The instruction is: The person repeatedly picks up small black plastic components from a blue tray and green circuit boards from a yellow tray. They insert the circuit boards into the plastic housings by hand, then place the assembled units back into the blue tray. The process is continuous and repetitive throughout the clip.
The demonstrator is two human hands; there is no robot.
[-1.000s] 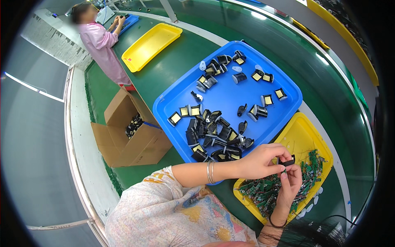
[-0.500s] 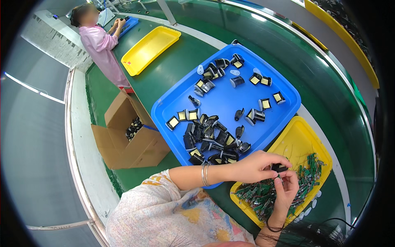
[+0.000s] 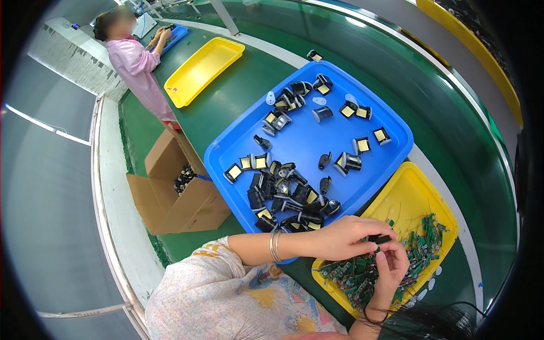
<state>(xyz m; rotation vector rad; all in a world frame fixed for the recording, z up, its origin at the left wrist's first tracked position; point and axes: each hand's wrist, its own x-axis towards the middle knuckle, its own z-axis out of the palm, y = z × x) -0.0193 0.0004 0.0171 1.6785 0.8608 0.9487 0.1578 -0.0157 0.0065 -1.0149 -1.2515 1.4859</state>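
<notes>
My left hand [image 3: 348, 237] grips a small black plastic casing [image 3: 381, 238] between thumb and fingers. Close against it, my right hand [image 3: 392, 265] pinches a small piece with a bit of green showing [image 3: 378, 250], which looks like a circuit board; the fingers partly hide it. Both hands are over a yellow tray [image 3: 396, 187] heaped with green circuit boards [image 3: 354, 277] and thin wires. To the left of it is a blue tray [image 3: 306, 144] holding black casings [image 3: 283, 195], many with pale yellow pads, some piled and some scattered.
An open cardboard box [image 3: 195, 209] with black parts stands below the table's left edge. Farther back lies another yellow tray [image 3: 198, 73]. Beyond it, a person in pink [image 3: 133, 65] works over a blue tray [image 3: 177, 38]. Pale oval pieces [image 3: 431, 284] lie right of the near yellow tray.
The view has shifted slightly. The black casing has turned in my left hand and shows more of its side, while my right fingers stay pinched close to it.
</notes>
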